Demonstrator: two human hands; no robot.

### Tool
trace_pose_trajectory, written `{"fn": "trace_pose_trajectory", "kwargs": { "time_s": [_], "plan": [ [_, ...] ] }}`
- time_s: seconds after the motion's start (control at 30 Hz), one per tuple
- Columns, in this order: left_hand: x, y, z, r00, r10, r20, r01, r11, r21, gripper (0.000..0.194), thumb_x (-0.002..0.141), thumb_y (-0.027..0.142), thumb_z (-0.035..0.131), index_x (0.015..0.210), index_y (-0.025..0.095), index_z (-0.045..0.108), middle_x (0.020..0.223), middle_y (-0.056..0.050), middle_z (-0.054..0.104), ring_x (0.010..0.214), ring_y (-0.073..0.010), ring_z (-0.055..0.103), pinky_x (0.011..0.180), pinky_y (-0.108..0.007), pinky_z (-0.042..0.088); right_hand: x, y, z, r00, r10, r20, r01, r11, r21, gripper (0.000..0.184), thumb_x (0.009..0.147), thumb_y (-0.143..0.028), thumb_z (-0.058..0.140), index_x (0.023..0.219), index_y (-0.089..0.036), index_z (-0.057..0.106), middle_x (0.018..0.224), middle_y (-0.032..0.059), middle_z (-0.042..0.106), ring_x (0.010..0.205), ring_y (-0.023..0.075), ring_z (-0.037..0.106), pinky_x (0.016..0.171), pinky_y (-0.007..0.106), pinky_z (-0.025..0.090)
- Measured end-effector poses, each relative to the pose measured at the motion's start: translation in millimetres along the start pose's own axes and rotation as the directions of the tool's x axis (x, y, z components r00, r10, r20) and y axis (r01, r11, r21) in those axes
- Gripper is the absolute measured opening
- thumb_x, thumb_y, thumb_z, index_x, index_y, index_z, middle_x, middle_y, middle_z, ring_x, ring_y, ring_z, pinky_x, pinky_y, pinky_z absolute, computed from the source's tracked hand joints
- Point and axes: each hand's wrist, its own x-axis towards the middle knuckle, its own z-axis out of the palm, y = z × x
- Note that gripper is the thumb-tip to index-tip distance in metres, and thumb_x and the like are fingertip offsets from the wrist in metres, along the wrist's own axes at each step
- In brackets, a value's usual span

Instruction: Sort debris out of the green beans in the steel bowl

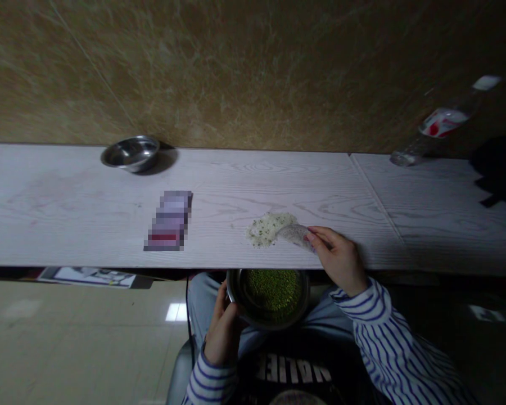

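Note:
My left hand (225, 323) grips the left rim of a metal bowl (306, 298) held over my lap, just below the table's front edge. Green beans (274, 287), like mung beans, cover the bowl's bottom. Between the thumb and fingers of my right hand (341, 259) is a thin, greyish, see-through sheet (296, 235) with a rounded end. Its far end reaches the right side of a flat pile of white grains (267, 229) with green beans mixed in, spread on the table. What the sheet is made of, I cannot tell.
An empty metal bowl (130, 154) stands by the wall at the back left. A blurred phone-like slab (168, 220) lies left of the pile. At the back right are a clear plastic bottle (442, 122) and a dark cloth-like thing (500, 171). The table (67, 225) ends above my lap.

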Motion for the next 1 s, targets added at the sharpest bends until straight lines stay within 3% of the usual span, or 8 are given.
{"fn": "trace_pose_trajectory", "kwargs": {
  "time_s": [0.47, 0.6, 1.0],
  "plan": [
    [-4, 3, 2.6, 1.000, -0.004, -0.023, 0.003, 1.000, -0.028, 0.068, 0.061, 0.017, 0.068, 0.127, 0.024, 0.055, 0.103, -0.005, 0.070, 0.084, -0.0223, 0.064, 0.075, -0.035, 0.053, 4, -15, 7, 0.990, -0.133, 0.055, 0.133, 0.991, -0.008, 0.020, 0.088, -0.028, 0.061, 0.097, -0.019, 0.076, 0.092, 0.0081, 0.079, 0.083, 0.0222, 0.075, 0.076, 0.033, 0.059],
    [-4, 4, 1.5, 1.000, -0.001, -0.019, 0.000, 0.999, -0.042, 0.065, 0.061, 0.015, 0.066, 0.125, 0.024, 0.056, 0.098, -0.005, 0.070, 0.081, -0.0194, 0.062, 0.074, -0.034, 0.053, 0, -11, 1, 0.990, -0.097, 0.101, 0.096, 0.995, 0.013, 0.020, 0.088, -0.031, 0.062, 0.098, -0.020, 0.076, 0.092, 0.0074, 0.079, 0.082, 0.0218, 0.075, 0.074, 0.032, 0.060],
    [-4, 1, 0.8, 0.999, 0.019, -0.030, -0.020, 0.999, -0.028, 0.063, 0.059, 0.020, 0.070, 0.122, 0.027, 0.060, 0.099, -0.003, 0.069, 0.084, -0.0223, 0.062, 0.069, -0.032, 0.052, -6, -11, -2, 0.992, -0.003, 0.127, -0.002, 0.999, 0.039, 0.024, 0.088, -0.034, 0.060, 0.100, -0.020, 0.074, 0.093, 0.0089, 0.079, 0.086, 0.0238, 0.076, 0.077, 0.035, 0.061]
  ]
}}
